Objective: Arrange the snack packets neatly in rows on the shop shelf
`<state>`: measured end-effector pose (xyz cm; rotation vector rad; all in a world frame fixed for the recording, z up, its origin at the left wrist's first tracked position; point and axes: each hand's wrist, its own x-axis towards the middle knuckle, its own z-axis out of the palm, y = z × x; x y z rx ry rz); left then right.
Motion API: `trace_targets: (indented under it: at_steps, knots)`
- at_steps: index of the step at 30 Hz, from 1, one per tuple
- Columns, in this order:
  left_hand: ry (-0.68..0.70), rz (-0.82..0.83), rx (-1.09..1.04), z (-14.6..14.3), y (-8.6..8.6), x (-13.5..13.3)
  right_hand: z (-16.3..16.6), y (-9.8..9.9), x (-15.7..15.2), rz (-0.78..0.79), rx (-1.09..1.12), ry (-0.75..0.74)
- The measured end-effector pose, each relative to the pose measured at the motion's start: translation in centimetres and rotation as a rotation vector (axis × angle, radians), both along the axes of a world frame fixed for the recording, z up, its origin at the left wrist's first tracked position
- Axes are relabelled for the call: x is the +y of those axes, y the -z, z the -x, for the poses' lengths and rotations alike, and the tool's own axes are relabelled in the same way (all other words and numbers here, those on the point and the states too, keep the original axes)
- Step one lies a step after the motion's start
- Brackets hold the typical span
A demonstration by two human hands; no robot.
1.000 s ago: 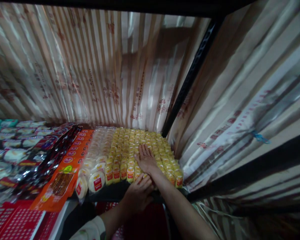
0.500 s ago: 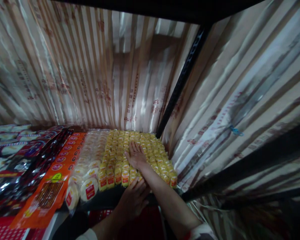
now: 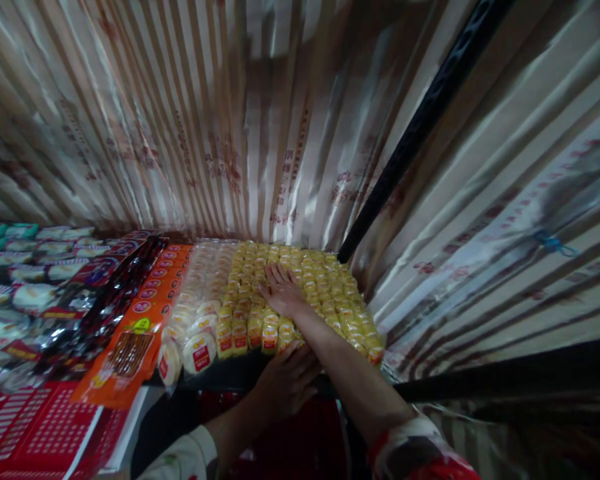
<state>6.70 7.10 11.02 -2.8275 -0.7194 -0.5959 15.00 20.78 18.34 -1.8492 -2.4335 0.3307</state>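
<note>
Rows of small yellow-wrapped snack packets (image 3: 337, 287) with red labels fill the right end of a dark shelf. Flat on top of them rests my right hand (image 3: 284, 293), its fingers stretched out. My left hand (image 3: 291, 379) is at the front edge of the rows, below my right forearm, its fingers extended against the front packets. Neither hand grips a packet. Left of the yellow rows lie clear-wrapped stacks of round pale cakes (image 3: 200, 353) with red labels.
Orange snack bags (image 3: 135, 340), dark shiny packets (image 3: 87, 293) and white packets (image 3: 33, 297) line the shelf to the left. A red patterned box (image 3: 40, 423) stands at lower left. A black post (image 3: 415, 127) rises at the back corner before the striped sheeting (image 3: 230, 133).
The view has shifted, so the shelf and packets appear higher and farther right. My hands keep nearly the same places on the yellow packets.
</note>
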Motion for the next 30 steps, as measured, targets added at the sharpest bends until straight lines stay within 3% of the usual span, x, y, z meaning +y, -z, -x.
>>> trace_targets:
  at_steps: [23, 30]
  knots:
    - [0.068, 0.0, -0.021, 0.2, -0.9, -0.1, 0.4, -0.2, -1.6, -0.026, -0.044, 0.001]
    - [0.07, -0.025, -0.058, 0.0, -0.4, 0.0, 0.4, -0.3, -1.7, -0.019, -0.03, 0.006]
